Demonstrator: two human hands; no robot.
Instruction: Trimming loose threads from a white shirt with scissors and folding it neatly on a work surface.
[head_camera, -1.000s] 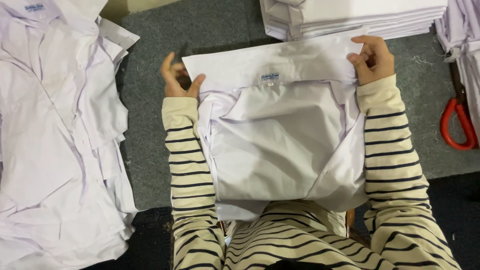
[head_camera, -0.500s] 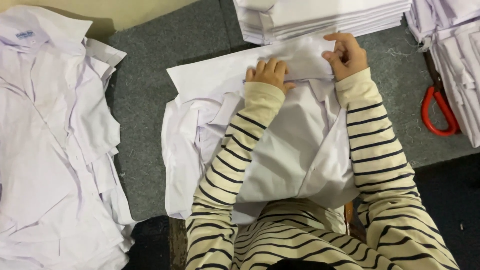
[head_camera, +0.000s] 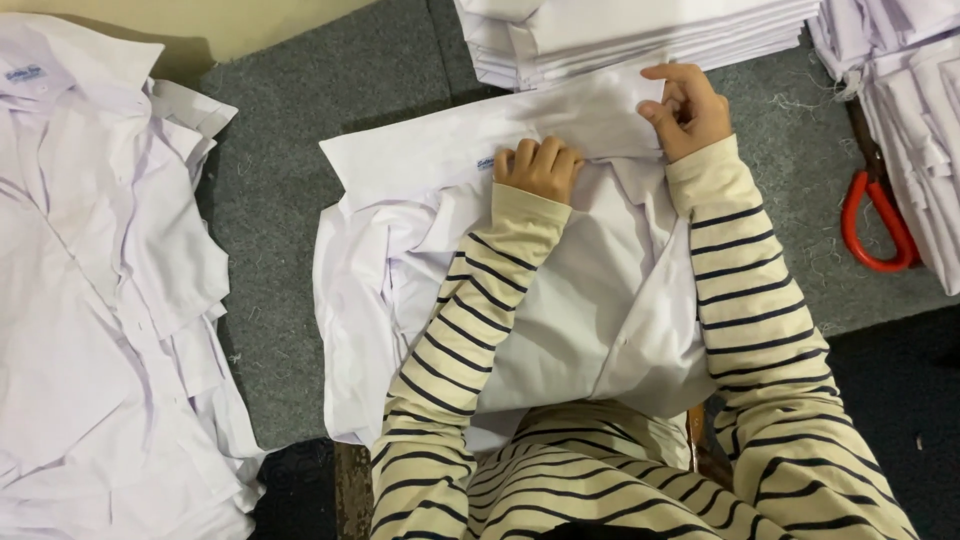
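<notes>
Tabletop (head_camera: 290, 180): one grey felt-like surface; I see it across the upper and middle frame.
Loose shirt pile (head_camera: 100, 300): one heap of white shirts, too many to count, filling the left edge.
Shirt in hand (head_camera: 580, 300): one white shirt, centre frame, collar towards the top.
Folded stacks: two; one stack (head_camera: 640, 30) top centre, just beyond the collar, another stack (head_camera: 900, 90) upper right.
Hands: two; left hand (head_camera: 540, 165) clenched, pressing on the collar; right hand (head_camera: 688, 108) pinching the collar's right end.
Scissors (head_camera: 875, 215): one red-handled pair, right edge.
</notes>
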